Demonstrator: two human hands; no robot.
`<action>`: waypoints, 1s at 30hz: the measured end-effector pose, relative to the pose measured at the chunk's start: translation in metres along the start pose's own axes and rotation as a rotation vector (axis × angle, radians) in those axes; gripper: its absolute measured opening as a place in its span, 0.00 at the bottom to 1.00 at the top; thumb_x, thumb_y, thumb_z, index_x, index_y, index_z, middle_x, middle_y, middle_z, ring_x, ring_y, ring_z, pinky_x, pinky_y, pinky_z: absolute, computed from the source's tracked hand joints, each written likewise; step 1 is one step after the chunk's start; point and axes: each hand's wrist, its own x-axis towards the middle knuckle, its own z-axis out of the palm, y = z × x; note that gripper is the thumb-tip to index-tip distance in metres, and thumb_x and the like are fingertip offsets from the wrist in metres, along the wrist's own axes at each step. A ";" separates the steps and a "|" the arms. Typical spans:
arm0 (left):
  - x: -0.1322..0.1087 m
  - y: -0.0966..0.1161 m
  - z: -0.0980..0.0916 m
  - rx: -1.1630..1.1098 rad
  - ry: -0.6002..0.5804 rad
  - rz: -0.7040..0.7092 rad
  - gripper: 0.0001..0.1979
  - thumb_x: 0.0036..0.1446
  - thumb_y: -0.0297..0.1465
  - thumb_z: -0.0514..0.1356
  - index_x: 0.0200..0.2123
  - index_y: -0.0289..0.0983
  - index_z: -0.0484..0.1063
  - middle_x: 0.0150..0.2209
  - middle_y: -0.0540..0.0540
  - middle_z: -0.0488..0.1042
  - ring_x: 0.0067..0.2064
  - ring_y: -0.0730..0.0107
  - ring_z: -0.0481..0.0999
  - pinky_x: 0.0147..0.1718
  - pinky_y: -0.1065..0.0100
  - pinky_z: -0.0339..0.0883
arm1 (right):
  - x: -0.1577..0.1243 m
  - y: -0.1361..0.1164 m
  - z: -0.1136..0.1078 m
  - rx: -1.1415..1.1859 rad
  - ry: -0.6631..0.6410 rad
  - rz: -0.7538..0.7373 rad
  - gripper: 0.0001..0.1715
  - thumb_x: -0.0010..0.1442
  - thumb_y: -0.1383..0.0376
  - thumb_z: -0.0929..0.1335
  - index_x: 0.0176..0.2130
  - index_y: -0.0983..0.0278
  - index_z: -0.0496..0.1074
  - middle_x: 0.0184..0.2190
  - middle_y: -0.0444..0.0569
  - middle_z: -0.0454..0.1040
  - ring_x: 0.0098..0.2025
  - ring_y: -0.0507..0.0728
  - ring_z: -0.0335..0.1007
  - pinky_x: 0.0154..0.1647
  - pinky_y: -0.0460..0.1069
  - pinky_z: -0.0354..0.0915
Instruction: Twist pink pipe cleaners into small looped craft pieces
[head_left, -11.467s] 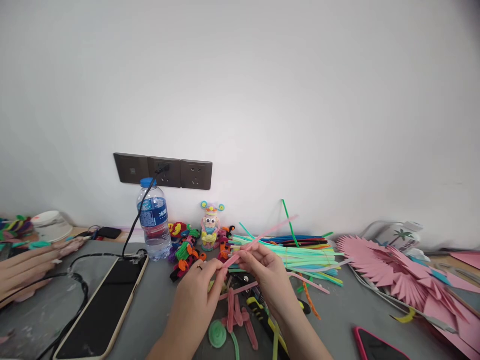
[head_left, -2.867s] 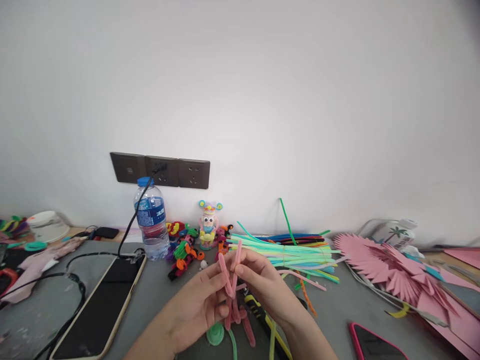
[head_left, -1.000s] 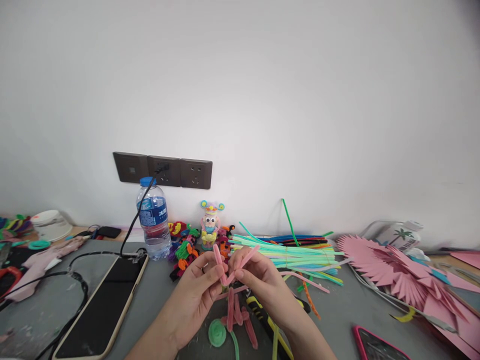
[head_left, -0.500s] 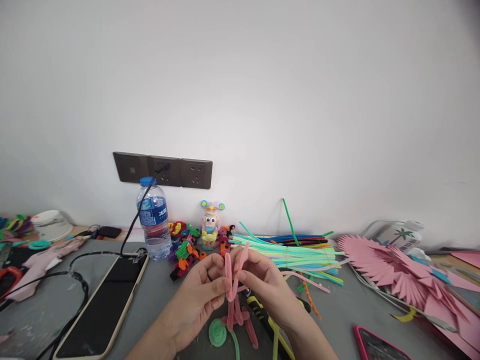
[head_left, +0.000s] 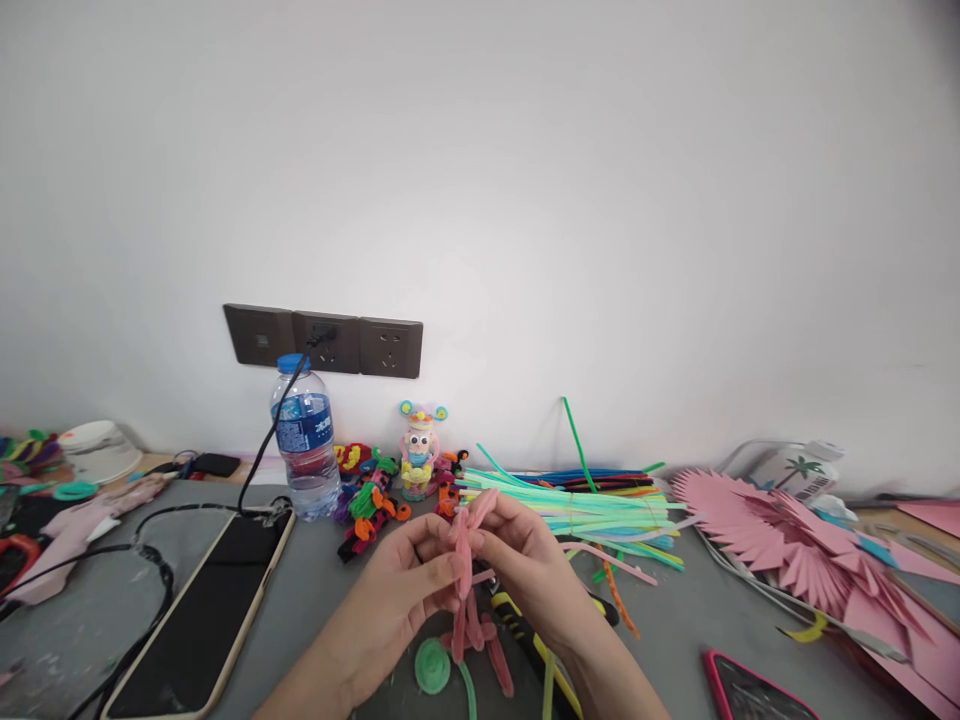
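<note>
A pink pipe cleaner (head_left: 464, 565), bent into folded lengths, is held upright between both hands. My left hand (head_left: 405, 580) pinches its left side with thumb and fingers. On the other side, my right hand (head_left: 521, 550) grips an upper strand that leans to the right. Below the hands, more folded pink pipe cleaner pieces (head_left: 499, 660) hang or lie near the mat; whether they join the held piece I cannot tell. A green pipe cleaner coil (head_left: 433, 666) with a loose tail lies under my left hand. Yellow-and-black pliers (head_left: 536, 645) are partly covered by my right hand.
A phone (head_left: 199, 620) with a cable and a water bottle (head_left: 304, 440) stand at left. Behind the hands are a small figure (head_left: 418, 450) and a pipe cleaner bundle (head_left: 592, 510). Folded pink paper (head_left: 802, 550) and a pink-cased phone (head_left: 754, 690) lie at right.
The two upright pink strands have been brought together, now crossing or twisted where they stood apart in a V. Both hands stay in nearly the same place.
</note>
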 end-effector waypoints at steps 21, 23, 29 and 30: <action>0.002 0.000 0.000 0.270 0.115 0.001 0.16 0.46 0.40 0.70 0.29 0.32 0.76 0.22 0.46 0.76 0.20 0.79 0.65 0.21 0.76 0.59 | 0.004 0.003 -0.004 -0.090 0.163 0.040 0.13 0.55 0.56 0.72 0.36 0.63 0.75 0.29 0.45 0.71 0.30 0.52 0.65 0.35 0.47 0.62; 0.002 0.000 0.000 0.241 0.105 -0.012 0.16 0.45 0.40 0.70 0.30 0.33 0.76 0.24 0.46 0.76 0.23 0.77 0.67 0.21 0.77 0.60 | 0.004 0.003 -0.004 -0.110 0.184 0.015 0.12 0.55 0.57 0.72 0.36 0.62 0.74 0.31 0.45 0.72 0.32 0.53 0.66 0.37 0.48 0.63; 0.005 -0.001 -0.006 0.012 0.215 -0.035 0.15 0.44 0.37 0.71 0.34 0.36 0.77 0.34 0.45 0.77 0.34 0.71 0.75 0.29 0.74 0.68 | 0.003 -0.001 -0.004 -0.156 0.134 -0.064 0.09 0.58 0.59 0.70 0.32 0.62 0.72 0.35 0.47 0.74 0.41 0.57 0.69 0.44 0.49 0.63; 0.005 -0.001 -0.008 -0.012 0.230 -0.017 0.14 0.44 0.36 0.71 0.33 0.36 0.77 0.33 0.47 0.76 0.35 0.71 0.74 0.30 0.74 0.69 | 0.003 -0.001 -0.004 -0.158 0.104 -0.063 0.08 0.59 0.59 0.70 0.34 0.62 0.72 0.35 0.47 0.73 0.40 0.56 0.69 0.43 0.49 0.63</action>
